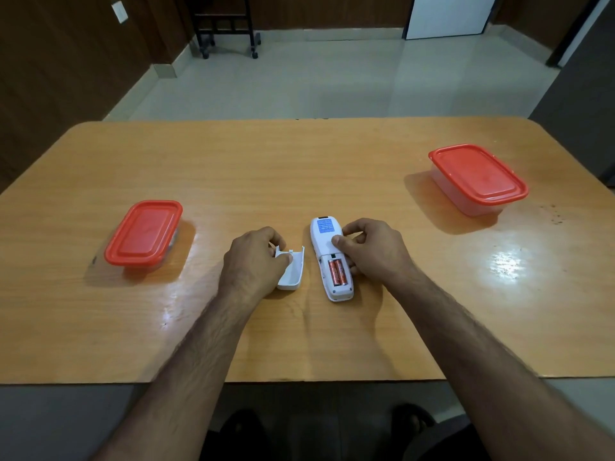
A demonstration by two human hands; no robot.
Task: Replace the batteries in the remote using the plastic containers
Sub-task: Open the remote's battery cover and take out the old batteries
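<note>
the left hand [254, 261] is curled around the white battery cover [293, 269], which is pinched between thumb and fingers with its lower end resting on the worktop [299, 168]. the right hand [372, 249] is curled onto the white remote [327, 257], the thumb being pressed on its back just above the open battery bay and the fingers being wrapped round its right edge. the remote is laid face down near the middle of the worktop, just beside the cover, and two orange batteries [338, 272] are seen seated side by side in the exposed bay. a blue label [325, 226] is carried on the remote's far end. a clear plastic container with a red lid [143, 232] is placed to the left, well apart from the hands, and a second red-lidded container [477, 178] is set farther back on the right; both lids are closed and the contents cannot be made out. beyond the worktop a pale tiled floor [299, 81] and a dark wheeled frame [226, 28] are seen.
</note>
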